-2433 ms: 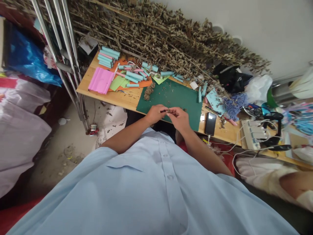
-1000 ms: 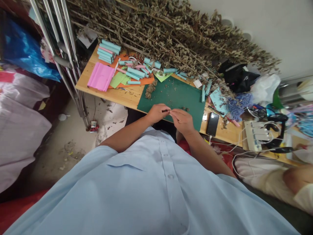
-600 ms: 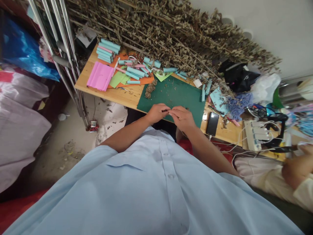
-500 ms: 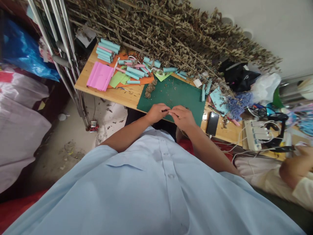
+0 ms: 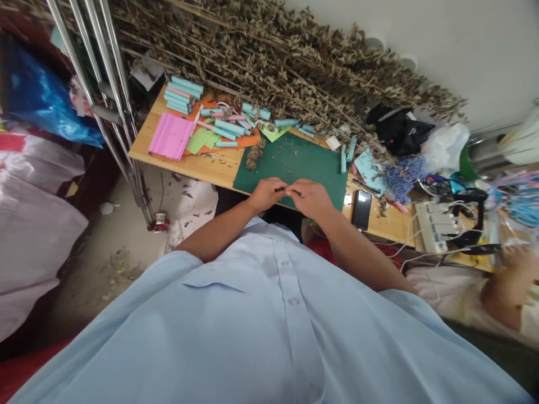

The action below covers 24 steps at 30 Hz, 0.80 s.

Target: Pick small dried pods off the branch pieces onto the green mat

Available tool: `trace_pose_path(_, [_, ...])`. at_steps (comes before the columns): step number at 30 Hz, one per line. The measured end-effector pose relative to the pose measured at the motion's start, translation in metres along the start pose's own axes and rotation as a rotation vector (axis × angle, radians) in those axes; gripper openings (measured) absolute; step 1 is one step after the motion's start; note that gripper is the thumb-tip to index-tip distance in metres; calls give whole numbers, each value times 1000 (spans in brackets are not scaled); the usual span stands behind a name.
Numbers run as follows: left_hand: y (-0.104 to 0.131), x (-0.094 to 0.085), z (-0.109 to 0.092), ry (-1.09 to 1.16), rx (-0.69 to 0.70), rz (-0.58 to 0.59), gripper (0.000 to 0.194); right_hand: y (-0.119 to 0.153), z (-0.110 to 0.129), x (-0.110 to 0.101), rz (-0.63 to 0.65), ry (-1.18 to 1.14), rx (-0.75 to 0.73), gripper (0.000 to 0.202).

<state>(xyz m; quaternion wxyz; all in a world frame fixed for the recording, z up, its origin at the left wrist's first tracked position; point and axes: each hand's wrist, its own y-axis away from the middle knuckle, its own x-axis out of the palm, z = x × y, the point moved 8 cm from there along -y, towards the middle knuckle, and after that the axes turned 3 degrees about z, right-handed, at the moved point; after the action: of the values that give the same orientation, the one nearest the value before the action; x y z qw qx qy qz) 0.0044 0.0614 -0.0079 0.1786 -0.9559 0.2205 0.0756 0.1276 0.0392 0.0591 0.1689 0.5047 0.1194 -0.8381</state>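
Observation:
My left hand (image 5: 268,193) and my right hand (image 5: 310,197) meet at the fingertips over the near edge of a green mat (image 5: 301,163). Both are closed in a pinch around something small and dark that I cannot make out. A clump of dried plant matter (image 5: 255,155) lies on the mat's left side, with loose crumbs scattered beyond my hands. Blue and pink paper rolls (image 5: 229,126) lie behind the mat on the left, beside green and orange sheets.
Dried leafy stalks (image 5: 269,62) cover the back. Metal crutches (image 5: 105,84) stand at the left. To the right are a black phone (image 5: 361,210), a power strip (image 5: 431,227) with cables, blue yarn (image 5: 406,177) and another person's arm (image 5: 507,286).
The view has shifted slightly, so the mat and table items appear a little further left. My hands remain together at the fingertips. The other person's hand at the right has moved.

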Motion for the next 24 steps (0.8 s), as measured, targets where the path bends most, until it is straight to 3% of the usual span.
trace_pose_path(3, [0, 0, 3, 12, -47, -2, 18, 5, 1, -3, -46, -29, -24, 21])
trace_pose_path(9, [0, 1, 9, 21, -103, -37, 14, 22, -9, -15, -276, -112, 39, 25])
trace_pose_path(14, [-1, 2, 10, -48, -122, -10, 14, 28, -4, -7, -265, -146, 34, 27])
trace_pose_path(24, [0, 2, -2, -68, 13, 50, 20, 29, -1, -2, -291, -118, 24, 26])
